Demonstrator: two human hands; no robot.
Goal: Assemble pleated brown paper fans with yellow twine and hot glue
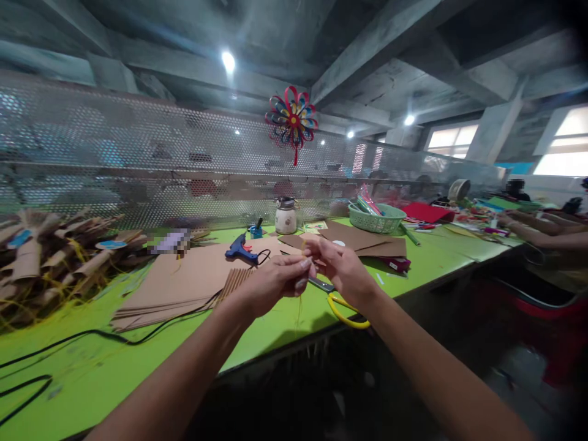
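Note:
My left hand (278,278) and my right hand (345,269) meet above the front part of the green table, fingertips pinched close together. Between them runs a thin yellow string (300,306), its tail hanging below the left fingers and a bit of it showing at the right fingertips. Scissors with yellow handles (337,312) lie just under my right hand, partly covered by it. Left of my left hand are narrow cardboard strips (233,283) on the table. Behind it a blue glue gun (242,248) rests on flat brown cardboard sheets (179,278).
Bundled cardboard rolls with yellow strings (32,263) are heaped at the left. A black cord (151,334) crosses the table (257,343). Behind stand a white jug (285,219) and a green basket (376,222). More brown sheets (386,245) lie right. Another person's arm (542,229) rests far right.

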